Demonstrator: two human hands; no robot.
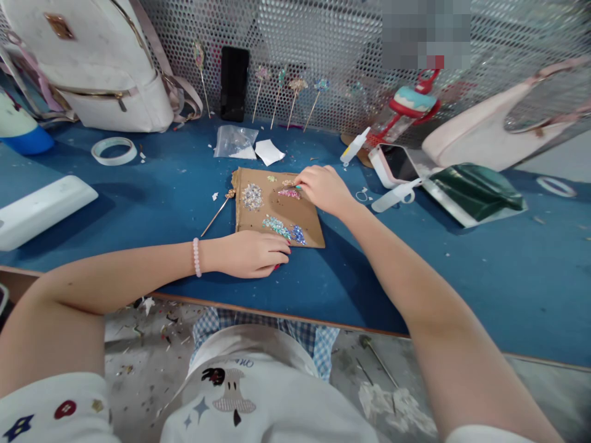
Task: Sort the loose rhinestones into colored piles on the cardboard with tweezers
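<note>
Left hand (pixel 249 253): palm down at the cardboard's near edge, loose, nothing gripped that I can see. Probably just steadying it.
Cardboard sheet (pixel 281 209): flat on the table (pixel 161 184), my landmark here.
Sparkly piles: blue bits (pixel 298 234) and teal bits (pixel 276 226) on the cardboard's near part, silvery bits (pixel 252 197) and pink bits (pixel 289 194) farther up. Guessing they're kept apart by colour for easy picking.
Right hand (pixel 323 187): over the cardboard's far right corner, fingertips pinched by the pink bits; can't tell what's in them.
Loose ornament stick (pixel 215 215): just left of the cardboard.
Upright ornament sticks (pixel 298 85): beyond the cardboard, against the perforated metal panel (pixel 314 37), maybe to protect their tops.
</note>
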